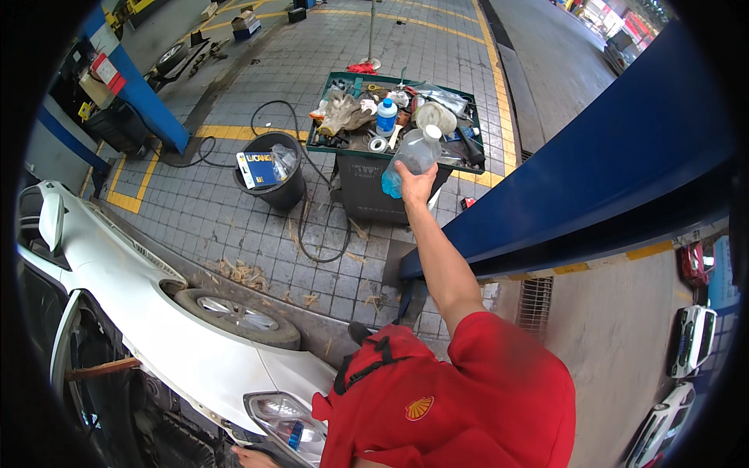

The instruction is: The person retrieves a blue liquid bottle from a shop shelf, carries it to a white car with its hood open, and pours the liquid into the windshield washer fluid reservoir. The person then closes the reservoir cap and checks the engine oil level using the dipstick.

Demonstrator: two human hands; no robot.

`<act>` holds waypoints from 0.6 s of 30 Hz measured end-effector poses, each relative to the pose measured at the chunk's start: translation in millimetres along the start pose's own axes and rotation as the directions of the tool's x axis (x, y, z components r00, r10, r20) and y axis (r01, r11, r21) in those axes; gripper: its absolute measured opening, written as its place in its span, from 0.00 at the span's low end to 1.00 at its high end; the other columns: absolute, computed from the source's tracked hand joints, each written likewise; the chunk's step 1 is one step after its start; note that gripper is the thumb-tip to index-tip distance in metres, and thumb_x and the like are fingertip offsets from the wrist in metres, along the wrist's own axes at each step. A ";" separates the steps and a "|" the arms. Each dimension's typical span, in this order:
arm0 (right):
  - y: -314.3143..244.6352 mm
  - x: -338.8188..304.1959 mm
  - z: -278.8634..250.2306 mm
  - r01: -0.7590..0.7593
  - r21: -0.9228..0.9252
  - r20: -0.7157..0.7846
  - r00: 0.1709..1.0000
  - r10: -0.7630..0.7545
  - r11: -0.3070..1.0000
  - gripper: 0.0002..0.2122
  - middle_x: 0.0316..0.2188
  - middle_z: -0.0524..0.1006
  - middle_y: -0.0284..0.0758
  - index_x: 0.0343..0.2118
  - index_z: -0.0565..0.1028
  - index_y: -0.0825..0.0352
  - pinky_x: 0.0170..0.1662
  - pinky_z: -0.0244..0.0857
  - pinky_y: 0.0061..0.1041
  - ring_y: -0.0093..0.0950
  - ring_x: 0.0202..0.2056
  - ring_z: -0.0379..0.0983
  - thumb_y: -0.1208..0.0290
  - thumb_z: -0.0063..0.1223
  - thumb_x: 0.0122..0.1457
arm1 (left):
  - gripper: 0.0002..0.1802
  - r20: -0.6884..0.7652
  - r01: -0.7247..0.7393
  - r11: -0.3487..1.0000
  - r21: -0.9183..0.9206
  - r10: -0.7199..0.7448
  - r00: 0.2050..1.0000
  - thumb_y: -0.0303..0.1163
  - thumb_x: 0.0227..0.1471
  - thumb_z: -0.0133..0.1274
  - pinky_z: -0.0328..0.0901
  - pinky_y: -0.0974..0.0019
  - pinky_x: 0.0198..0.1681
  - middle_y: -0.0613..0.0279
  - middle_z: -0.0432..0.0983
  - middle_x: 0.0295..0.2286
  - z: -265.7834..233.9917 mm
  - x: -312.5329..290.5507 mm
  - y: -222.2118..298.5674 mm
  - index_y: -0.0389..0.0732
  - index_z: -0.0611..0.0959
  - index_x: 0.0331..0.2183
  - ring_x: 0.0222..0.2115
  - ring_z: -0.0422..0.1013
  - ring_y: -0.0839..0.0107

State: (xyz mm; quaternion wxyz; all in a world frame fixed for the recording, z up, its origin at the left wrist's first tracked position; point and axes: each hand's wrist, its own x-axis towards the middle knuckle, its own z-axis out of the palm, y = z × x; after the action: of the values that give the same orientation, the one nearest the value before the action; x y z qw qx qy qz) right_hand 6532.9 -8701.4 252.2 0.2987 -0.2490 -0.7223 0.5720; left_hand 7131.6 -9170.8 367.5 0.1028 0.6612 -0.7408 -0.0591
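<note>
My right hand [416,183] is stretched forward, wrapped round a clear plastic bottle [419,150] with a white cap. The bottle leans over the near edge of a tool cart [374,191], and blue liquid shows in its lower end. On the cart's top tray lie a white bottle with a blue label and cap [387,117], a roll of white tape [378,144], work gloves [343,113] and jumbled tools. At the lower edge, my left hand [255,458] lies by the front of a white car [195,343], beside its headlight [289,421]; its fingers look extended and empty.
A black bucket [285,191] holding a blue and yellow box [261,169] stands left of the cart, with a black hose [304,234] on the tiled floor. A blue lift post [593,156] rises close on my right. The car's engine bay [164,413] is uncovered.
</note>
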 end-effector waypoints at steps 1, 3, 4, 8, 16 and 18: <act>1.9 7.2 2.7 0.009 -0.013 -0.013 1.000 -0.010 1.000 0.50 0.59 0.66 0.56 0.64 0.60 0.74 0.66 0.57 0.42 0.51 0.61 0.63 0.58 0.80 0.41 | 0.47 0.011 -0.001 1.000 0.016 0.001 1.000 0.63 0.70 0.28 0.67 0.41 0.49 0.31 0.80 0.44 4.2 7.4 -6.5 0.27 0.84 0.48 0.44 0.74 0.33; 10.2 35.3 7.0 0.044 -0.012 -0.060 0.997 -0.044 0.999 0.51 0.59 0.66 0.57 0.64 0.60 0.76 0.66 0.57 0.43 0.51 0.62 0.62 0.57 0.81 0.41 | 0.47 0.005 -0.009 1.000 -0.016 0.009 1.000 0.63 0.70 0.28 0.67 0.41 0.50 0.30 0.80 0.44 11.0 16.5 -17.5 0.26 0.84 0.48 0.44 0.74 0.32; 14.9 53.6 8.1 0.095 0.029 -0.114 0.989 -0.091 0.995 0.52 0.59 0.67 0.57 0.63 0.61 0.77 0.66 0.57 0.43 0.52 0.61 0.64 0.56 0.82 0.40 | 0.47 0.002 -0.008 0.999 -0.031 0.008 1.000 0.63 0.70 0.28 0.67 0.41 0.50 0.30 0.79 0.44 13.6 18.6 -21.6 0.25 0.84 0.48 0.44 0.74 0.32; 32.7 128.1 3.0 0.184 0.070 -0.322 0.934 -0.153 0.980 0.49 0.58 0.68 0.51 0.63 0.61 0.72 0.64 0.60 0.43 0.47 0.59 0.67 0.63 0.82 0.39 | 0.48 0.007 0.024 0.998 -0.054 -0.024 1.000 0.64 0.69 0.29 0.66 0.42 0.52 0.29 0.79 0.44 24.1 24.7 -33.8 0.25 0.83 0.48 0.46 0.73 0.32; 75.3 189.0 -10.3 0.057 -0.127 -0.238 0.967 -0.086 0.990 0.49 0.58 0.71 0.48 0.62 0.64 0.70 0.64 0.61 0.42 0.46 0.60 0.68 0.60 0.83 0.37 | 0.49 0.054 0.032 0.998 -0.061 -0.029 0.998 0.67 0.68 0.33 0.63 0.46 0.51 0.30 0.77 0.42 30.8 33.9 -60.7 0.22 0.81 0.45 0.44 0.71 0.35; 73.4 191.6 -13.8 0.042 -0.223 -0.301 0.947 -0.110 0.974 0.48 0.57 0.74 0.49 0.61 0.64 0.71 0.62 0.64 0.39 0.45 0.57 0.72 0.60 0.83 0.39 | 0.49 -0.008 -0.030 0.997 -0.077 0.029 1.000 0.67 0.68 0.34 0.62 0.46 0.51 0.30 0.76 0.40 32.2 35.0 -68.1 0.21 0.81 0.42 0.43 0.70 0.36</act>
State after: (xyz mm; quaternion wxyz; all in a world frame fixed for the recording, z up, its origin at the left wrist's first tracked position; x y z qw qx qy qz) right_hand 6410.4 -8541.4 211.1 0.4023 -0.3387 -0.7323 0.4327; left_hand 7186.4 -9215.1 323.5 0.1317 0.6459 -0.7472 -0.0841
